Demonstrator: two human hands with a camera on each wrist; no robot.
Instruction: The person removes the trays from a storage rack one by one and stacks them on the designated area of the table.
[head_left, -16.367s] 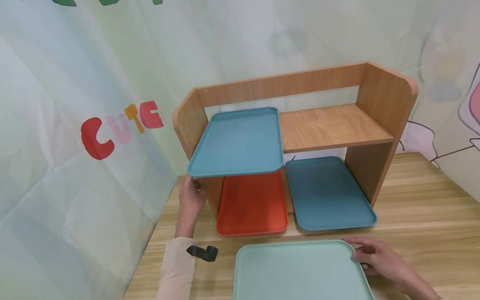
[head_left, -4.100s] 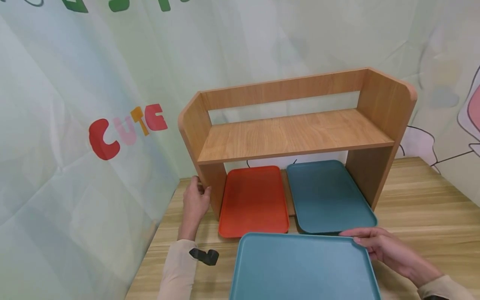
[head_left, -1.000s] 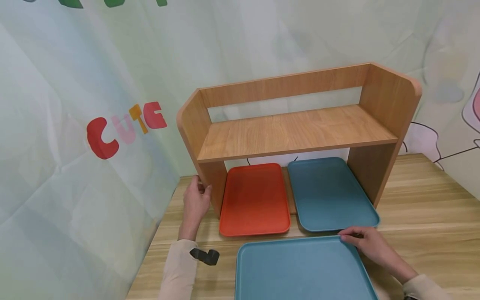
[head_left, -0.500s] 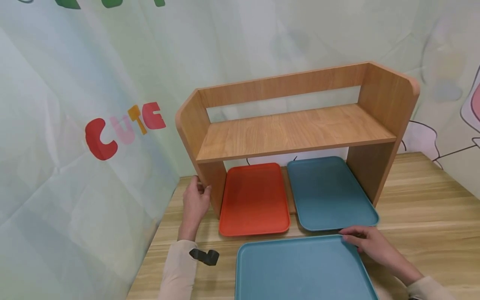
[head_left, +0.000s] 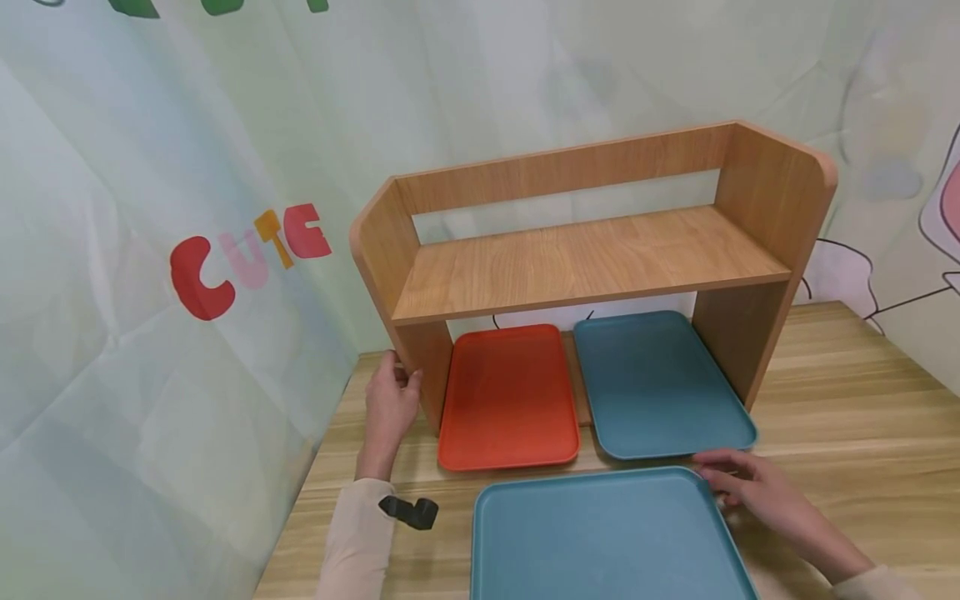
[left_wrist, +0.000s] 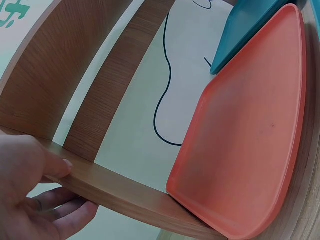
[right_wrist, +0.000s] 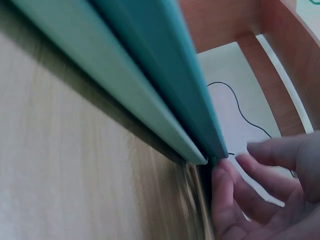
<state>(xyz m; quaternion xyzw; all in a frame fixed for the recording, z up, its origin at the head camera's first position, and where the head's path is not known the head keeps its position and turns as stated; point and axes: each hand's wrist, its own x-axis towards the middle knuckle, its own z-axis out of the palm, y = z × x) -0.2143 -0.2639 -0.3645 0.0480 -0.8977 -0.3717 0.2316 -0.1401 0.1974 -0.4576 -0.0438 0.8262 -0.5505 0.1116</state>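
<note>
Blue tray point(head_left: 603, 537) lies atop a pale green tray point(right_wrist: 117, 76).

The front tray point(head_left: 611, 533) is plain blue, the shelf point(head_left: 592, 262) wood-grained brown.

A creased pale fabric backdrop point(head_left: 487, 83) spans the upper frame, bearing colourful CUTE lettering point(head_left: 281, 248) at left, cropped green letters point(head_left: 221, 5) upper left and black-outlined drawings point(head_left: 838, 268) at right, above a wood-grain desk point(head_left: 862, 417).

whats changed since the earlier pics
The front blue tray has come down from the upper shelf onto the green tray; the right hand has loosened its pinch. Unchanged: the red tray, rear blue tray, left hand at the rack's side.
</note>
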